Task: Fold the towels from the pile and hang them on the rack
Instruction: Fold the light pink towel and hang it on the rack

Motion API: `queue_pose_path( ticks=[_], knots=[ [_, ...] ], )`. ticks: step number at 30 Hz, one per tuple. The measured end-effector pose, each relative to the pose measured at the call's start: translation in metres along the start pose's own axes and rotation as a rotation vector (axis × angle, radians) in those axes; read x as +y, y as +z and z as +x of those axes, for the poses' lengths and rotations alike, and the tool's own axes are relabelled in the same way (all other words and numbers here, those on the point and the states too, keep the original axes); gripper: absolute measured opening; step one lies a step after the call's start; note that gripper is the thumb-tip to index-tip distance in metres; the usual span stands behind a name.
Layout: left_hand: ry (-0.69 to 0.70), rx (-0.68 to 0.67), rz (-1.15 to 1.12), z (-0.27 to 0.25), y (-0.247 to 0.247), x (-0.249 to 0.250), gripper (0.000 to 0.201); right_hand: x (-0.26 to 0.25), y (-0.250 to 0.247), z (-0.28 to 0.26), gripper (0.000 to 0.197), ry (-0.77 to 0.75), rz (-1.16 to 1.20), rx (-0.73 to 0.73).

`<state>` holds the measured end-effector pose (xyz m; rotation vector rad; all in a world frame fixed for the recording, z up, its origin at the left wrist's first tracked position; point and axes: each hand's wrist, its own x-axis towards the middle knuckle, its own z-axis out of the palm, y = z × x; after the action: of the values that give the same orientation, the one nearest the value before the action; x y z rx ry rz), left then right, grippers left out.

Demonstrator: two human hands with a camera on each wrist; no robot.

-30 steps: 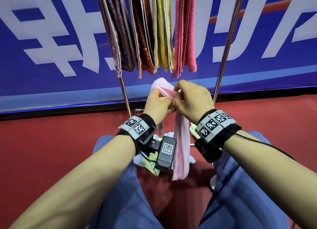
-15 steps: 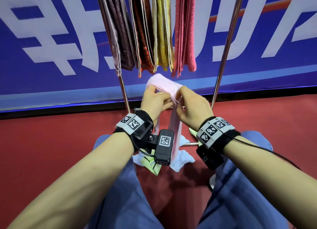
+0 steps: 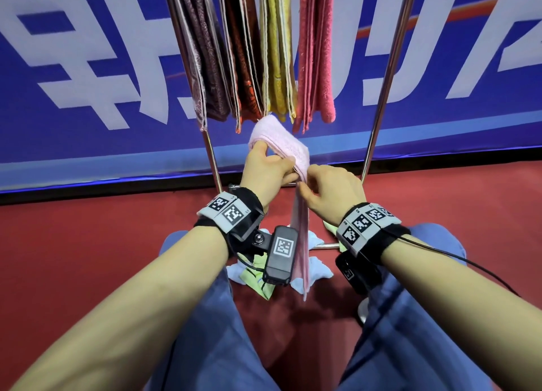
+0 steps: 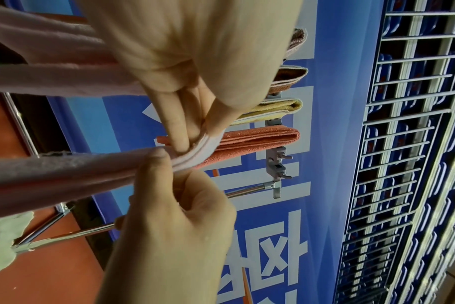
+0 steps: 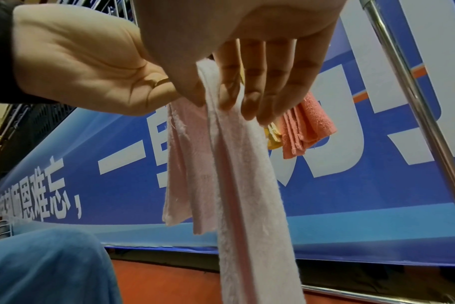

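Pink towel (image 3: pixel 281 144) mid-fold, pile (image 3: pixel 315 270) on the floor.
I see the pale pink towel doubled over up top, its tail hanging straight down. Pile below it: light blue and yellow-green cloths, crumpled at the rack (image 3: pixel 381 103) base. Four folded towels hang on the rack: maroon, rust, yellow, coral.

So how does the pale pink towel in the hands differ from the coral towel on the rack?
The pale pink towel is lighter, gripped by both hands and only part folded, one end dangling. The coral towel is darker, neatly folded and hanging untouched on the rack. Both are terry cloth.
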<state>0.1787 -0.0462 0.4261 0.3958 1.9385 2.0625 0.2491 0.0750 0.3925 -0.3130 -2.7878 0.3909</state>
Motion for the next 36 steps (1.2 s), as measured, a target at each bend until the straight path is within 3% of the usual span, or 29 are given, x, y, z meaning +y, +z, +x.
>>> queue_pose_path(
  ticks=[5,9,17,26,36],
  knots=[
    [0.029,-0.053,0.240,-0.003,-0.008,-0.003,0.051,0.002,0.002,-0.004,0.027,-0.027,-0.032,-0.014],
    [0.050,-0.056,0.284,-0.006,-0.009,-0.005,0.052,0.002,0.002,-0.005,0.027,-0.013,-0.038,-0.029],
    [0.138,-0.032,0.171,-0.003,-0.004,-0.002,0.051,-0.001,-0.007,0.000,0.029,-0.054,-0.009,0.057],
    [0.065,-0.013,0.145,-0.003,-0.009,-0.009,0.048,0.003,-0.014,0.005,0.029,-0.025,-0.081,0.059],
    [-0.001,-0.046,0.092,-0.005,-0.005,-0.005,0.045,-0.001,-0.005,0.002,0.032,-0.101,-0.134,0.077]
  ],
)
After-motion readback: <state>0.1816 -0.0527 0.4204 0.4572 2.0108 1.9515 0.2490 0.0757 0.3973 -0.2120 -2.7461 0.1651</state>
